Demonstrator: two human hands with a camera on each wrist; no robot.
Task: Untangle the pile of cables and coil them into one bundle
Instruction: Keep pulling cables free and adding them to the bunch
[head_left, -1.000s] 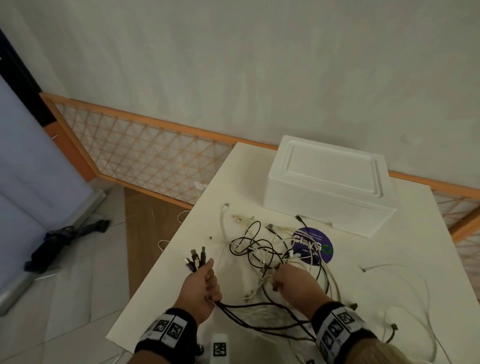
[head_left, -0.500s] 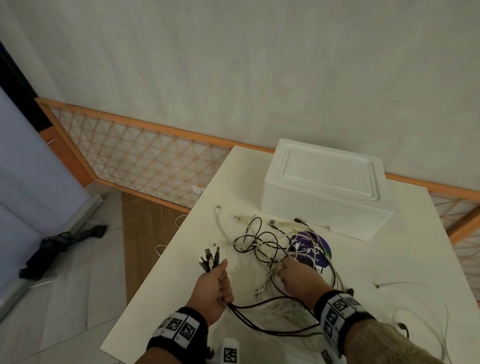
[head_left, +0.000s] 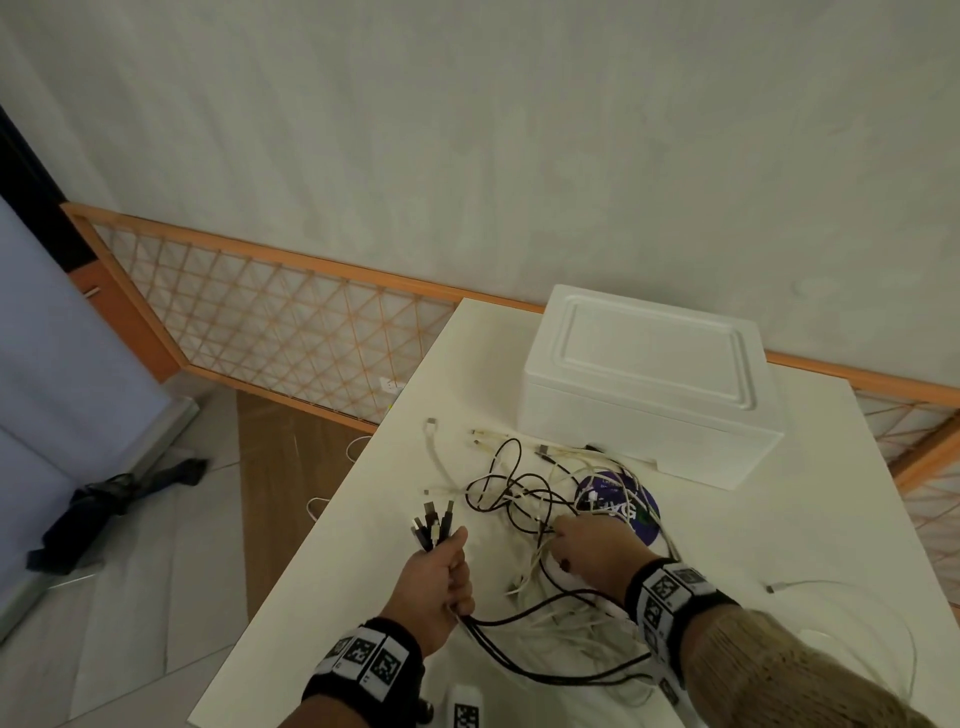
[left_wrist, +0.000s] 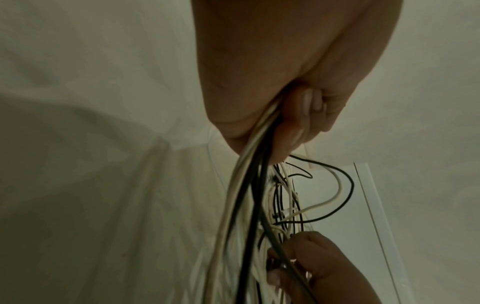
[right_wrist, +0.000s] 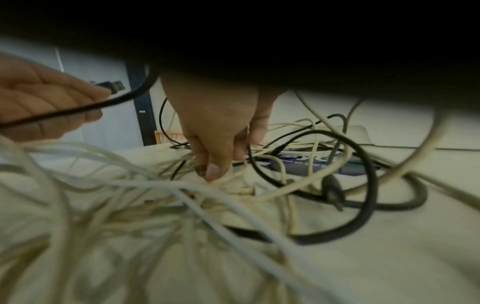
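White table (head_left: 779, 525) against grey wall (head_left: 467, 130); lattice railing (head_left: 270, 317) behind.

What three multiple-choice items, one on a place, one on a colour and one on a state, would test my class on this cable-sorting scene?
1. Where does the white foam box stand?
A. on the floor
B. on the table, beyond the cable pile
C. in the left hand

2. What colour is the round sticker under the cable pile?
A. purple-blue
B. red
C. yellow

3. What is the left hand doing?
A. lying flat on the table
B. gripping a bunch of cable ends
C. lifting the box

Key: 1 B, it stands on the table by the wall; 2 A, cables cross its purple-blue face; 3 B, plugs fan out above its closed grip.
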